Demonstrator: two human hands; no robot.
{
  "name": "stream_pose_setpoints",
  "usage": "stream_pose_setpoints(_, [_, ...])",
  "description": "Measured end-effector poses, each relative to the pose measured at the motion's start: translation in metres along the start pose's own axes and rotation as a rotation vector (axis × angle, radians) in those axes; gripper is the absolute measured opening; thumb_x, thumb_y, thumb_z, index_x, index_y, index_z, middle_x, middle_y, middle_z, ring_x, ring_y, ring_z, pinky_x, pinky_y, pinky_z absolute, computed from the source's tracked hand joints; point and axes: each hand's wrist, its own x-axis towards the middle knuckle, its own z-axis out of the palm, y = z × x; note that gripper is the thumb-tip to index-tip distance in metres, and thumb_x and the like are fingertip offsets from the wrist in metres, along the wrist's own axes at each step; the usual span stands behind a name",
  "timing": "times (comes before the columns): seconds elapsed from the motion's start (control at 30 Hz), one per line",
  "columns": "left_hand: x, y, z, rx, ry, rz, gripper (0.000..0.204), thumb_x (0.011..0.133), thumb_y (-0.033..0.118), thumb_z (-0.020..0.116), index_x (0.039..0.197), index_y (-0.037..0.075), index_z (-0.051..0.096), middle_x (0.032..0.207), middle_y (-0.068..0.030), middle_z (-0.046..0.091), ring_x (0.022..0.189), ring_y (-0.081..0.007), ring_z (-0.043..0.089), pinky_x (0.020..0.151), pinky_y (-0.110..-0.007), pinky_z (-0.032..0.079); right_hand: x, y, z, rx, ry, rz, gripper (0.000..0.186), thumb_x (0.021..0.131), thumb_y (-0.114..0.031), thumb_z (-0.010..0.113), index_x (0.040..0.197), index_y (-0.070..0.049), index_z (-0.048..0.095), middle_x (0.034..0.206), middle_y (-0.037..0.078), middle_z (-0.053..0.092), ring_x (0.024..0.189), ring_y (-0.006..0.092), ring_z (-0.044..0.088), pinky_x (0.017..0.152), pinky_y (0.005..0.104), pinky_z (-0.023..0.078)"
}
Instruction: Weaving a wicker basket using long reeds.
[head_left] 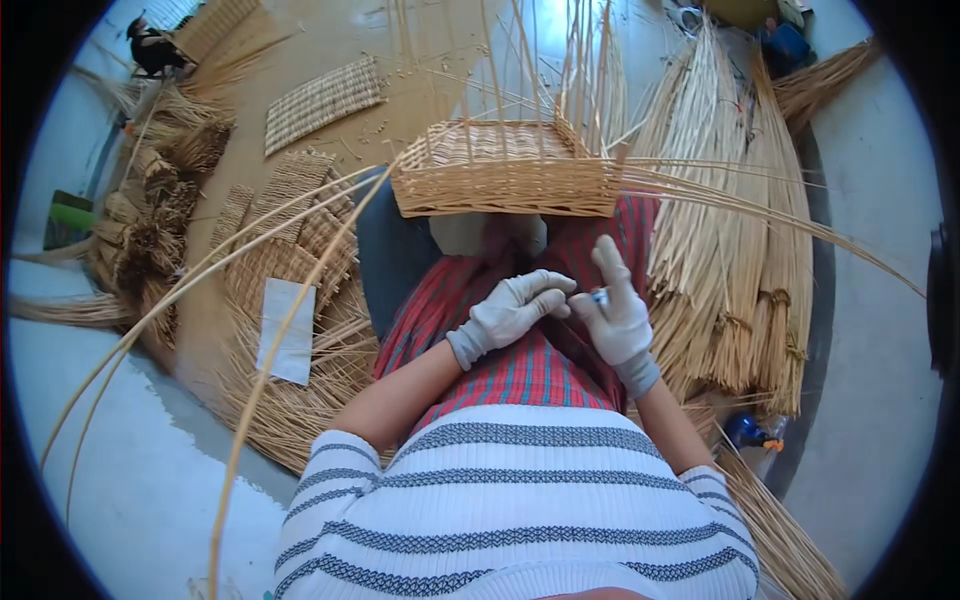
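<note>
My left hand [515, 308], in a pale glove with a grey cuff, is over my lap with its fingers bent together toward the right; what they hold, if anything, is hidden. Just to its right, my right hand [618, 318], gloved alike, has its fingers stretched upward and apart from the thumb. A small blue-and-white spot shows between that thumb and the fingers, too small to name. Beyond both hands, touched by neither, a partly woven wicker basket [505, 188] rests across my knees. Tall stakes rise from it, and long loose canes [290, 300] trail from its sides.
Bundles of pale cane [725, 240] lie on the floor at the right, near a blue bottle [743, 430]. Woven panels [325, 103] and a white sheet [287, 330] lie at the left, among loose strands and darker bundles [150, 215]. A dark animal [152, 48] is at the far left.
</note>
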Motion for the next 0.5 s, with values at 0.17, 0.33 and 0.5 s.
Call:
stream_pose_setpoints(0.17, [-0.017, 0.004, -0.031, -0.221, 0.088, 0.078, 0.023, 0.097, 0.023, 0.068, 0.111, 0.006, 0.061, 0.097, 0.0013, 0.066, 0.095, -0.0091, 0.062, 0.087, -0.028, 0.052, 0.054, -0.043, 0.029, -0.105, -0.588, -0.024, 0.086, 0.087, -0.034, 0.075, 0.156, -0.014, 0.029, 0.126, 0.020, 0.064, 0.108, 0.0373, 0.066, 0.089, 0.0432, 0.054])
stream_pose_setpoints(0.33, [-0.058, 0.041, -0.132, 0.031, 0.447, 0.087, 0.023, 0.099, 0.025, 0.064, 0.103, 0.002, 0.063, 0.083, -0.0039, 0.065, 0.068, -0.0135, 0.064, 0.068, -0.029, 0.055, 0.107, -0.029, 0.006, -0.513, -0.412, -0.102, 0.028, 0.090, -0.036, 0.067, 0.085, -0.010, 0.071, 0.080, 0.015, 0.067, 0.077, 0.0349, 0.067, 0.071, 0.0447, 0.053])
stream_pose_setpoints(0.5, [-0.043, 0.091, -0.221, 0.070, 0.798, 0.171, 0.041, 0.094, 0.027, 0.072, 0.125, 0.003, 0.061, 0.100, -0.0081, 0.071, 0.077, -0.0135, 0.068, 0.065, -0.022, 0.058, 0.170, -0.042, 0.001, -0.472, 0.066, -0.363, 0.016, 0.091, -0.020, 0.068, 0.082, -0.007, 0.066, 0.077, 0.014, 0.063, 0.073, 0.0355, 0.063, 0.066, 0.0437, 0.050])
